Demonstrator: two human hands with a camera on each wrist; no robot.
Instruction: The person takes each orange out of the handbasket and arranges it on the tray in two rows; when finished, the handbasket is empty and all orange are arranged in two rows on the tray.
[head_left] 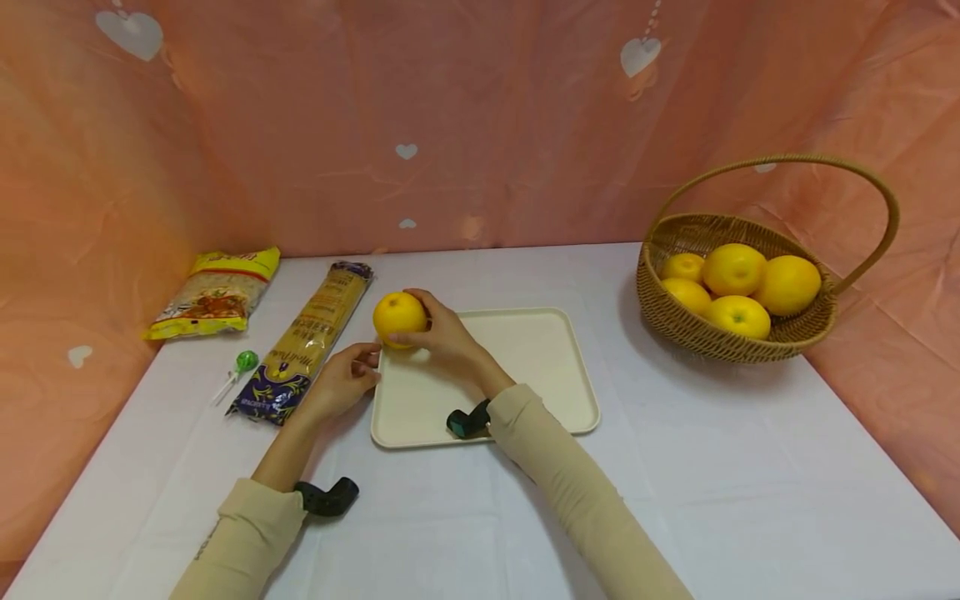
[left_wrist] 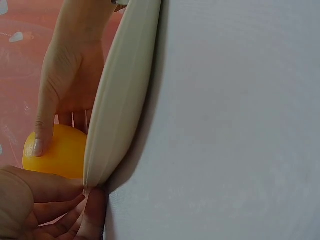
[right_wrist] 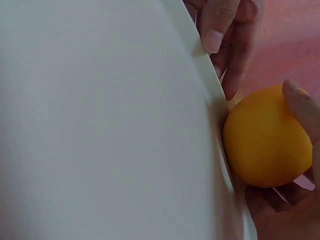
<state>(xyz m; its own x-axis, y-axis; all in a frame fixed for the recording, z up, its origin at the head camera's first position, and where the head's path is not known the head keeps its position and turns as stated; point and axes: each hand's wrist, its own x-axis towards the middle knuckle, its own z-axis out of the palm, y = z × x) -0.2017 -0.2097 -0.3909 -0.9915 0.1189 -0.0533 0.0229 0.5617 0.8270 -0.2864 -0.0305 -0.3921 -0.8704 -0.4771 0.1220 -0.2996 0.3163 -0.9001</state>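
Observation:
My right hand [head_left: 442, 333] grips a round yellow-orange orange [head_left: 397, 317] at the far left corner of the cream tray [head_left: 517, 358]. In the right wrist view the thumb lies on one side of the orange [right_wrist: 267, 137] and fingers on the other. At the tray's left edge my left hand [head_left: 347, 382] pinches the rim. The right wrist view has the left thumb [right_wrist: 214, 41] over the rim and fingers along its outer side. The left wrist view shows the orange [left_wrist: 57, 150] just beyond the tray's edge [left_wrist: 117, 100].
A wicker basket [head_left: 678, 333] with several oranges and a tall handle stands at the right. Left of the tray lie a spaghetti packet [head_left: 307, 342], a green lollipop [head_left: 246, 361] and a yellow food bag [head_left: 217, 292]. A pink curtain [head_left: 495, 125] hangs behind the white-covered table [head_left: 712, 483].

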